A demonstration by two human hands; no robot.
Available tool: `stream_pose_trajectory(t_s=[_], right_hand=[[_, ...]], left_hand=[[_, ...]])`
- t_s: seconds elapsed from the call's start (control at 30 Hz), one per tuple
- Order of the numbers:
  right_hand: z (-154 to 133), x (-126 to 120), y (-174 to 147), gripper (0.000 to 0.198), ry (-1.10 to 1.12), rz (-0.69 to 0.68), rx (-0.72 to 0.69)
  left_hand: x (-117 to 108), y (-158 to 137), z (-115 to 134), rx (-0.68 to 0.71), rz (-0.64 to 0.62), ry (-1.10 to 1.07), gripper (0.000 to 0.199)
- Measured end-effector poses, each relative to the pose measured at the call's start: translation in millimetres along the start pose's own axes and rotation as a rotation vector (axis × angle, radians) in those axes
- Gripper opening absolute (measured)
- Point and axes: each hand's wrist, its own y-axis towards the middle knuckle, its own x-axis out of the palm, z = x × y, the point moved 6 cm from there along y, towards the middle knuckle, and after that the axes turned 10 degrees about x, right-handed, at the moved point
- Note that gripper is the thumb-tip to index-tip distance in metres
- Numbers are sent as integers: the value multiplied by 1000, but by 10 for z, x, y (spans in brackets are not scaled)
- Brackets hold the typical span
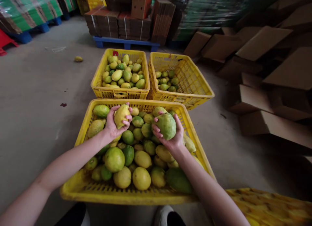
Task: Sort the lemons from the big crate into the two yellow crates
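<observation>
My left hand is wrapped round a yellow lemon. In my right hand lies a larger, bumpy green lemon, with my fingers curled about it. Both hands are over the near yellow crate, which holds many green and yellow lemons of mixed sizes. Among them are a big round green-yellow one near the left front and a long dark green one at the right front. My hands and forearms hide part of the crate's fruit.
Behind stand a fuller yellow crate of lemons and a yellow crate with some green ones. One lemon lies on the floor. Cardboard boxes crowd the right; flattened cartons sit on a blue pallet.
</observation>
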Motion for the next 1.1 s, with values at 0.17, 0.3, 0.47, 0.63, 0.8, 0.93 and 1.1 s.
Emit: stream_pose_trajectory(t_s=[0.17, 0.3, 0.47, 0.63, 0.8, 0.93, 1.1], right_hand=[[16, 61, -11, 31, 267, -69, 108], [43, 67, -14, 27, 375, -126, 168], [58, 53, -12, 31, 418, -117, 182], [73, 39, -28, 35, 461, -41, 207], [80, 36, -31, 38, 492, -20, 208], [85, 38, -14, 38, 504, -22, 203], [85, 47, -6, 34, 539, 29, 196]], left_hand=[[84, -70, -34, -90, 115, -318, 25], [118, -88, -14, -71, 161, -348, 36], [112, -75, -15, -35, 173, -342, 45], [106, -67, -26, -34, 175, -347, 50], [101, -72, -35, -43, 187, -345, 49], [115, -71, -45, -66, 183, -366, 44], [77, -62, -102, -131, 289, -360, 40]])
